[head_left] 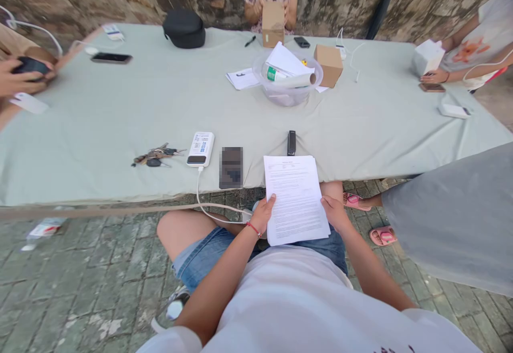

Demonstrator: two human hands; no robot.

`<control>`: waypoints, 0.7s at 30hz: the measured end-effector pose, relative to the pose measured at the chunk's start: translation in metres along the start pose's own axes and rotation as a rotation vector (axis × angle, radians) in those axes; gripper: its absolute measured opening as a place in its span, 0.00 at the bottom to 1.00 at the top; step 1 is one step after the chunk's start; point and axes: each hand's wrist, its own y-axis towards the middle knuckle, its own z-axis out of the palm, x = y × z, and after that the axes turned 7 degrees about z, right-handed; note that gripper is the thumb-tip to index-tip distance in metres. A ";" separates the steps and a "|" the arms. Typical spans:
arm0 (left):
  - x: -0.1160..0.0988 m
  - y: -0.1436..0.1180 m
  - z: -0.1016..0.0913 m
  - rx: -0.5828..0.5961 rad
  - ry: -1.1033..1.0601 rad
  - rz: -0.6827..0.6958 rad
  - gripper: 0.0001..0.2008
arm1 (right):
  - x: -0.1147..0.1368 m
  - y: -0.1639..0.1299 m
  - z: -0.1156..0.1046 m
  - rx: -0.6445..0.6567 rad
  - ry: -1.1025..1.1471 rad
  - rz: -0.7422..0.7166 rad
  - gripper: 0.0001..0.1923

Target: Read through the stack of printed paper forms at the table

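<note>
A stack of printed paper sheets rests partly on the table edge and partly over my lap. My left hand grips its left side, thumb on top and fingers hidden underneath. At the right side, my right hand pinches the same stack. Just beyond the top edge lies a black stapler. Left of the papers is a dark phone-like rectangle, blurred out in the picture. A white power bank with a white cable sits farther left, beside a bunch of keys.
A clear plastic tub with papers and a roll stands mid-table near a cardboard box. A black case is at the back. People sit opposite, at left and at right; someone in grey stands close on my right.
</note>
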 end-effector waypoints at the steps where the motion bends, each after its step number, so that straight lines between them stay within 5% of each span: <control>1: 0.001 0.001 -0.001 -0.006 0.016 0.011 0.37 | -0.001 0.001 -0.002 0.036 -0.035 0.003 0.23; 4: 0.005 0.004 -0.004 -0.013 0.097 0.053 0.39 | 0.001 0.004 -0.009 0.069 -0.153 0.029 0.19; 12: 0.002 0.001 -0.002 0.021 0.168 0.098 0.39 | 0.028 0.012 -0.009 -0.116 -0.249 0.015 0.23; 17: -0.001 -0.004 -0.003 0.053 0.068 0.073 0.37 | 0.027 0.018 -0.002 -0.203 -0.030 -0.002 0.27; 21: 0.004 -0.005 -0.005 0.037 0.033 0.019 0.37 | 0.024 0.021 0.002 -0.119 0.212 -0.007 0.26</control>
